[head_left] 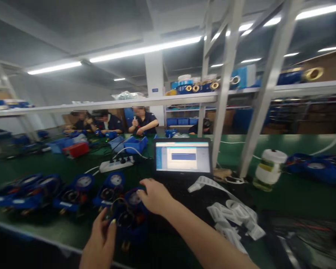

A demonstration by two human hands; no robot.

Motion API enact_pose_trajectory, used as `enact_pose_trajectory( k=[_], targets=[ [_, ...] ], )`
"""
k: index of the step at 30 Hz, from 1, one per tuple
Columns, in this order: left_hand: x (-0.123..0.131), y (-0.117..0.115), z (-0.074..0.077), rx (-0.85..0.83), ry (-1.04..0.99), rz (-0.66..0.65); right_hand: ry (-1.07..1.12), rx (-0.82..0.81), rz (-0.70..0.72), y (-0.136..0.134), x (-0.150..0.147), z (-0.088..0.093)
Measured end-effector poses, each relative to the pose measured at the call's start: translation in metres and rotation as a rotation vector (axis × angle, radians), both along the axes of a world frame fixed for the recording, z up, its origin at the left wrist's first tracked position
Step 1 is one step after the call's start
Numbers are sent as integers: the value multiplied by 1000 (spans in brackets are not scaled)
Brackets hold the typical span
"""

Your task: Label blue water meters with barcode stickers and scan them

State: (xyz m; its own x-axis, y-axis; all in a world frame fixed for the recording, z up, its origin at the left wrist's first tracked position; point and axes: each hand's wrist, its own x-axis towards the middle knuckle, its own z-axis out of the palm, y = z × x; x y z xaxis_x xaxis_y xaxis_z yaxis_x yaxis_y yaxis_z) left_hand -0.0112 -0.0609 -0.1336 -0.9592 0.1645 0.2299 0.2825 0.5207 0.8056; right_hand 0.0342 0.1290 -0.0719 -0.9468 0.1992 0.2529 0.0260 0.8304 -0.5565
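An open blue meter (131,224) with wires inside and a brass fitting at its front lies on the bench before me. At its left side is my left hand (99,239), thumb and forefinger curled around something small and greenish that blur hides. A thin wire arches from there towards the meter's raised round lid (134,197). My right hand (158,198) is at the lid's right edge, thumb near or touching it, fingers stretched out and apart. Just beyond that hand stands a laptop (182,158) with a lit screen.
Several similar blue meters (74,192) line the bench to the left. A white power strip (116,164) lies behind them. Label strips (232,215) curl beside the laptop, near a jar (270,170). A metal post (264,89) holds up a shelf (145,101). Co-workers (144,121) sit across.
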Motion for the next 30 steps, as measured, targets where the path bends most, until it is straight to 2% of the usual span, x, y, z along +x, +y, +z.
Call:
enact_pose_trajectory(
  k=[2,5,8,10,15,22,25,30],
  targets=[
    [3,-6,7,-92,-59,19,56,-18,5,-13,19,-16],
    [2,1,20,-196,-97,-3,164,21,14,-37,43,-43],
    [-3,7,27,-218,-106,-40,237,94,37,-54,53,-64],
    [-11,9,28,-178,-121,-92,248,126,43,-58,53,-72],
    [-33,15,29,-58,-129,-195,287,194,52,-54,47,-77],
    [-48,41,39,106,-200,-264,313,240,55,-55,44,-83],
    [-46,53,39,227,-196,-231,303,244,36,-56,44,-84],
    [-26,75,45,521,-163,-180,260,241,60,-54,41,-81]
  ],
)
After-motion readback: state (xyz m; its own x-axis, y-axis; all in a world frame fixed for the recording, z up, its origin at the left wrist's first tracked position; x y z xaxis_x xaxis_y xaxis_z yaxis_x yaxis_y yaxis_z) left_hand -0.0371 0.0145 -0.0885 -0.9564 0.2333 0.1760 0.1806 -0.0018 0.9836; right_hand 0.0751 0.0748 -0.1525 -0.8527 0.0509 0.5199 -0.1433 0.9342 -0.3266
